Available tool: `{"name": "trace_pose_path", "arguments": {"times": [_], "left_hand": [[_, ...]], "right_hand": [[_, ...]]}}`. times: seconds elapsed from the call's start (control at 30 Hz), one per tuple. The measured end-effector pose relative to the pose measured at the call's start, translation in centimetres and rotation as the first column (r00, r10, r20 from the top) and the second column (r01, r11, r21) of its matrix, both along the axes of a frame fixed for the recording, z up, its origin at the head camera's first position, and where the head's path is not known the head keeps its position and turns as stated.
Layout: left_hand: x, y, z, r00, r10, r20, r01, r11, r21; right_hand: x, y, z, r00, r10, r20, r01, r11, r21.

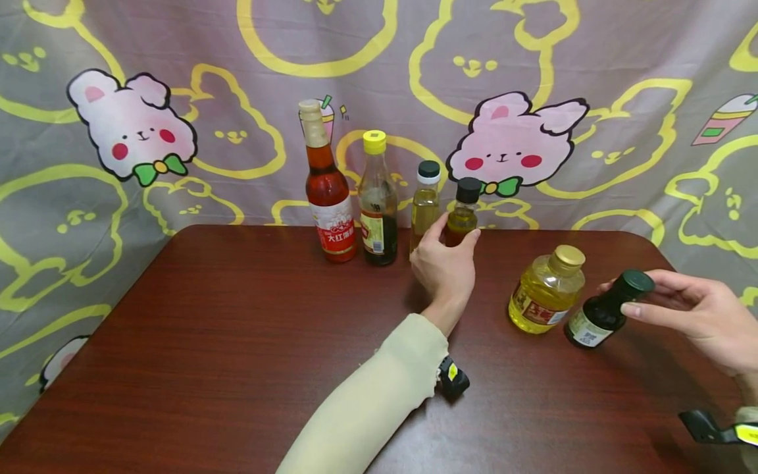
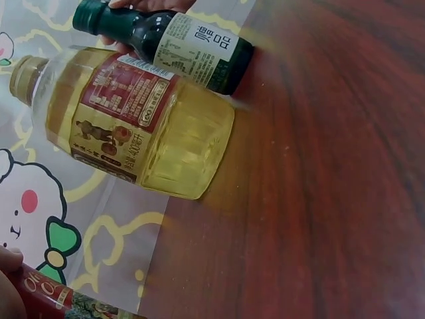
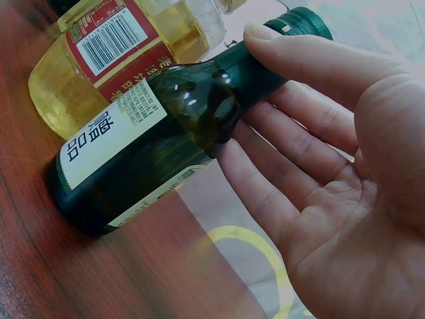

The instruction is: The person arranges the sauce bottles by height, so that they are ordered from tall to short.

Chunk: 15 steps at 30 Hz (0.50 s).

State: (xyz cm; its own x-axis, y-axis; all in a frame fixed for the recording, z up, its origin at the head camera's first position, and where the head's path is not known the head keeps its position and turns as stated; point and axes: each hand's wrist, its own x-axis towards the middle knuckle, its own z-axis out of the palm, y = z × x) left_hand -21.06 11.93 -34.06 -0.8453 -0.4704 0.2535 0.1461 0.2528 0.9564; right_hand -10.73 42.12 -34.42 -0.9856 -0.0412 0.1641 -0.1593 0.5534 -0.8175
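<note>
My left hand [image 1: 445, 268] grips a black-capped bottle [image 1: 463, 220] of dark amber liquid at the back of the table; the hand hides its lower part. Part of its red label [image 2: 46, 292] shows in the left wrist view. My right hand [image 1: 705, 319] holds a dark green bottle [image 1: 604, 316] by the neck, thumb on one side and fingers on the other. This bottle has a green cap [image 3: 302, 26] and a pale label [image 3: 109, 136]. Left of it stands a squat, gold-capped bottle of yellow oil [image 1: 545, 293] with a red label.
Along the back edge of the brown table [image 1: 237, 355] stand a tall red bottle [image 1: 330, 204], a yellow-capped bottle of dark liquid [image 1: 379, 204] and a slim bottle of pale yellow liquid [image 1: 425, 204]. A cartoon-printed cloth [image 1: 237, 39] hangs behind.
</note>
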Motion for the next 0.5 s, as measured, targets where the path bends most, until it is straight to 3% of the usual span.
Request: {"name": "trace_pose_path", "arguments": {"times": [0.2, 0.5], "left_hand": [[-0.56, 0.51, 0.00, 0.999, 0.030, -0.027, -0.029, 0.999, 0.017], [-0.49, 1.02, -0.39, 0.998, 0.014, -0.059, -0.010, 0.998, 0.069]], "right_hand": [[-0.12, 0.30, 0.05, 1.000, 0.006, 0.000, -0.006, 1.000, -0.022], [-0.05, -0.03, -0.01, 0.999, 0.035, -0.003, -0.035, 0.999, -0.029]]}}
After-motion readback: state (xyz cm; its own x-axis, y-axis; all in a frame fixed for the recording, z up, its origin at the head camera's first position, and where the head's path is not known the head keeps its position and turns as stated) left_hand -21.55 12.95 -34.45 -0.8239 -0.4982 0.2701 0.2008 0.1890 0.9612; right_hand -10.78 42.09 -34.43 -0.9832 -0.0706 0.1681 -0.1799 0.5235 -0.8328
